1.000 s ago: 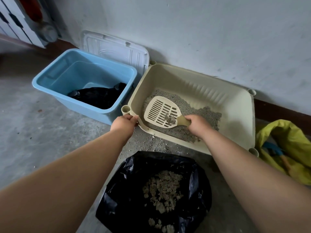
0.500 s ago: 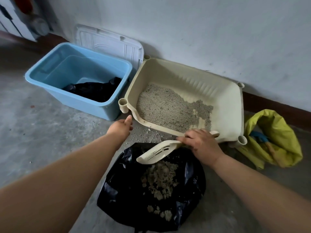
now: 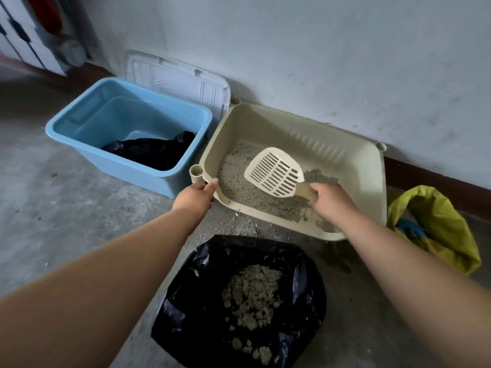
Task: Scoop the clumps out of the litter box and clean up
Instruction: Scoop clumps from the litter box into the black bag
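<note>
A beige litter box (image 3: 332, 144) stands on the floor against the wall, with grey litter (image 3: 239, 179) spread over its left and front. My right hand (image 3: 330, 201) grips the handle of a cream slotted scoop (image 3: 275, 172), whose empty head hovers just over the litter. My left hand (image 3: 195, 197) holds the box's front left rim beside its corner post. In front of the box lies an open black rubbish bag (image 3: 202, 301) holding a heap of clumps (image 3: 252, 296).
A blue plastic tub (image 3: 87, 134) with a black bag inside stands left of the box, its white lid (image 3: 180, 81) leaning on the wall. A yellow bag (image 3: 438, 224) lies at the right. Spilled litter grains (image 3: 228, 224) dot the concrete floor.
My right hand carried the scoop with clumps from the box to the black bag, tipped it there, and has brought it back empty over the litter. My left hand returned to the rim.
</note>
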Demonstrator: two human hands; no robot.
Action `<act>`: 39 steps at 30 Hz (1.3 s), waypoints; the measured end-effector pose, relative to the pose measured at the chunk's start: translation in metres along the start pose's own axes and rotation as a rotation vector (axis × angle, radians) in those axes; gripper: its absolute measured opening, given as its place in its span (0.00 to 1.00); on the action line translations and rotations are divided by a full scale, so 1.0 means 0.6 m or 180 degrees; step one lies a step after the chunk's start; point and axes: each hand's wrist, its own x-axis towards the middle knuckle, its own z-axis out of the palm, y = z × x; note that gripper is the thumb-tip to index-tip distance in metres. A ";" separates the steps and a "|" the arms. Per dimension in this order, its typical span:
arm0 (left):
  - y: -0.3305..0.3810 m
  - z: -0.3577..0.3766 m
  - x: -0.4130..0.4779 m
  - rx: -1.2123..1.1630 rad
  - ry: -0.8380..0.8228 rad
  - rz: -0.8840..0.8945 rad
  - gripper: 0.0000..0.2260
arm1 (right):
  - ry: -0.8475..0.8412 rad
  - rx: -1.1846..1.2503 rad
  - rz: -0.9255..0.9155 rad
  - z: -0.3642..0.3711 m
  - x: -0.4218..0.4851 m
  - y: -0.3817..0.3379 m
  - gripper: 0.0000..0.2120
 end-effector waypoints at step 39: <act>0.043 0.003 0.031 0.0503 0.0291 -0.0243 0.17 | -0.0761 0.1398 0.0103 0.101 0.222 -0.027 0.28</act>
